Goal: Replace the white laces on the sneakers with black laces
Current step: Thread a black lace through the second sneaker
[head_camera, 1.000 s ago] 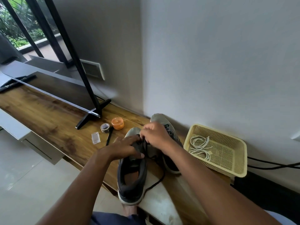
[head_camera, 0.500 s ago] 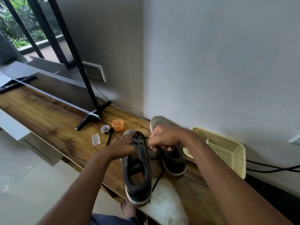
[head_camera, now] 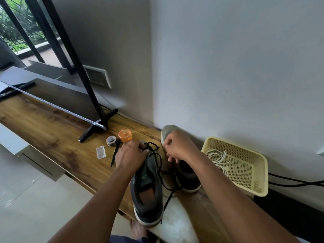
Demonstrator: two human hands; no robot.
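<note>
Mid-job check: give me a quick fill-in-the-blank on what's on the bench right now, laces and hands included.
1. The white laces lie inside the yellow ____.
2. The lace threaded through the near sneaker is ____ in colour.
3. The left hand holds the near sneaker at its ____ end.
4. The small round tub beside the tape roll has an ____ lid.

Missing words: basket; black; toe; orange

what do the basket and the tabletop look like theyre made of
Basket: looks like pale yellow moulded plastic, with a fine perforated mesh and a smooth rim.
Tabletop: looks like wood or wood-look laminate, with brown grain streaks and a slight sheen; which one cannot be told.
</note>
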